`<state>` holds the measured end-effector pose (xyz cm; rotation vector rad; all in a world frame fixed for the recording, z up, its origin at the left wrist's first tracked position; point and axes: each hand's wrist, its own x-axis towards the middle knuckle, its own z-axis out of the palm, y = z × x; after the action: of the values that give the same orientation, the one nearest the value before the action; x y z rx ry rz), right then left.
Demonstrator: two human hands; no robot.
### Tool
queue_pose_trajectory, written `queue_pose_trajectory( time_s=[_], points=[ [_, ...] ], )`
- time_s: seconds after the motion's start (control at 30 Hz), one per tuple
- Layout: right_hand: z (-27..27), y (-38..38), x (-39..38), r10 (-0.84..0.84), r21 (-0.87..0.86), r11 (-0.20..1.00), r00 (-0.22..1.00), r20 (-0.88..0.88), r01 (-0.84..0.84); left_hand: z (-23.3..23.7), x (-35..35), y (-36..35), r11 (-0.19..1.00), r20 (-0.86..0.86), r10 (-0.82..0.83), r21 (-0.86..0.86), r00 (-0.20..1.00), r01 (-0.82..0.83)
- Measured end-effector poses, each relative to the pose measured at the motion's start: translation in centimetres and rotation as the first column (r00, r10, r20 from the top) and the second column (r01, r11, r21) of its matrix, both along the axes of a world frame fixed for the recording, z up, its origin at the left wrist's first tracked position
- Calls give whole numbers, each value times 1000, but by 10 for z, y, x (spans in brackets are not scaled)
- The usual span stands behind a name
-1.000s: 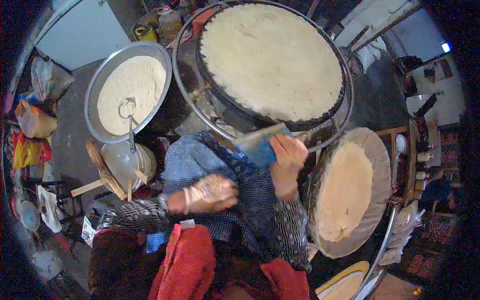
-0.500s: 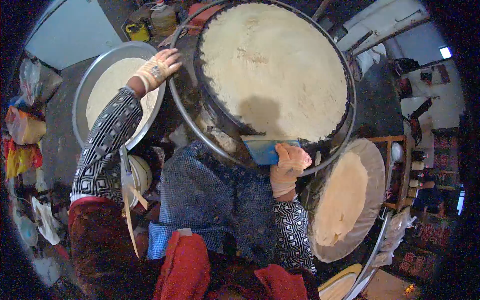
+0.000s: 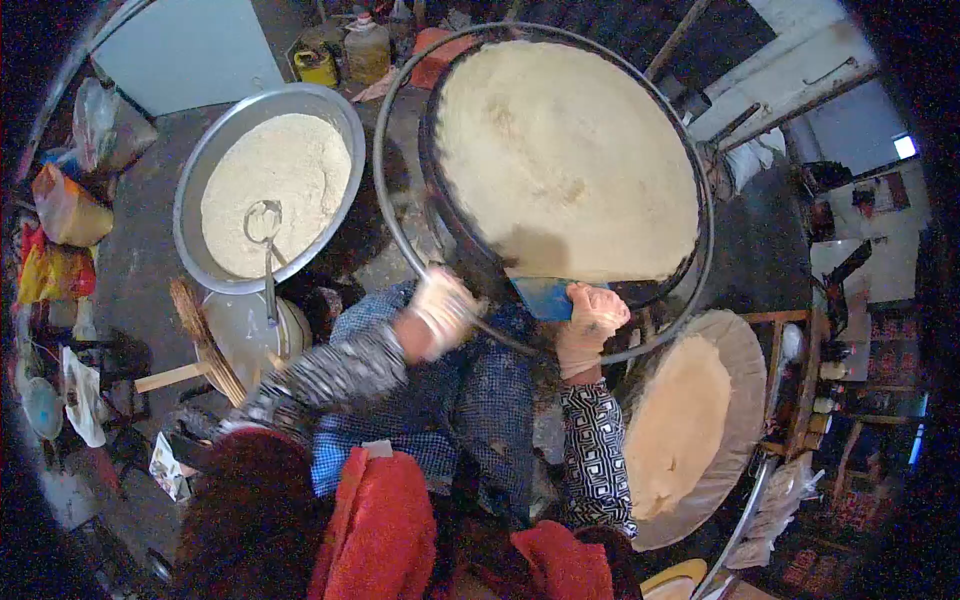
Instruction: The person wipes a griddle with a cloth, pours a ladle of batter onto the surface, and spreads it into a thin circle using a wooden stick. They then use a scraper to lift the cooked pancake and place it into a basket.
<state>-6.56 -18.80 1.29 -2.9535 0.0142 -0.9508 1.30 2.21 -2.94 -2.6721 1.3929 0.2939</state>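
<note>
My right hand point(image 3: 594, 318) grips a blue scraper point(image 3: 546, 298) at the near edge of a round griddle point(image 3: 432, 170) covered with pale batter point(image 3: 570, 150). The scraper's edge meets the batter's near rim. My left hand point(image 3: 444, 306), smeared by motion, is by the near left part of the metal ring point(image 3: 392, 215) around the griddle; its fingers cannot be made out. To the left, a metal basin point(image 3: 190, 235) holds pale batter or flour with a ladle point(image 3: 267, 240) in it.
Right of the griddle lies a large thin round sheet point(image 3: 685, 420) on a lined tray. A bucket point(image 3: 290, 325) with a brush point(image 3: 205, 340) stands below the basin. Bottles point(image 3: 367, 50) and a yellow can point(image 3: 316, 66) stand at the back. Plastic bags point(image 3: 68, 205) are at left.
My left hand has moved from the ring's upper left down and toward my body, uncovering the basin and ladle. My right hand still holds the scraper at the near edge. The view has shifted slightly.
</note>
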Motion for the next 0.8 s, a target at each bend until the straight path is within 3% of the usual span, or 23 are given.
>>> queue_pose_trajectory(
  time_s=[0.03, 0.07, 0.1, 0.13, 0.17, 0.23, 0.3, 0.33, 0.37, 0.43, 0.47, 0.63, 0.67, 0.8],
  points=[
    [4, 1, 2, 8, -16, 1000, 1000, -20, -8, 25, -32, -23, 1000, -109, -25, 7, 994, 26],
    [9, 4, 4, 25, -25, 999, 1000, 15, -24, -10, -68, -49, 930, -158, 9, -361, 987, -66],
    [13, 4, 6, 23, -29, 999, 1000, 18, -22, 29, -92, -61, 881, -85, -131, -466, 988, 77],
    [14, 5, 7, 19, -28, 999, 1000, -7, -19, 25, -125, -69, 853, -196, -319, -485, 927, 191],
    [14, 6, 7, 20, -24, 999, 999, -34, -21, 12, -154, -60, 688, -272, -538, -688, 798, 230],
    [9, 5, 8, -10, -30, 1000, 994, -110, 7, 37, -151, -30, 467, -51, -539, -849, 841, 248],
    [8, 8, 7, -53, -89, 995, 997, -64, 47, 46, -116, 13, 837, -310, -336, -531, 890, 131],
    [5, 8, 5, -38, 0, 999, 997, -68, 38, 69, -92, 28, 970, -423, -129, -242, 897, 26],
    [4, 7, 8, -38, 11, 999, 996, -78, 39, 88, -75, 44, 995, -463, 99, 77, 881, -71],
    [1, 7, 10, -68, -27, 997, 997, 22, 68, 2, -82, 105, 961, -202, 173, -178, 964, -210],
    [3, 9, 13, -65, -16, 998, 998, 16, 66, -7, -83, 112, 961, -200, 170, -181, 965, -207],
    [4, 8, 9, -162, -81, 984, 987, -16, 160, -19, -89, 108, 956, -157, 209, -177, 965, -236],
    [5, 5, 9, -213, -114, 973, 969, -127, 199, -22, -89, 106, 958, -121, 199, -185, 973, -219],
    [11, 5, 6, -260, -125, 963, 950, -175, 240, -24, -87, 98, 958, -118, 175, -207, 977, -196]
  ],
)
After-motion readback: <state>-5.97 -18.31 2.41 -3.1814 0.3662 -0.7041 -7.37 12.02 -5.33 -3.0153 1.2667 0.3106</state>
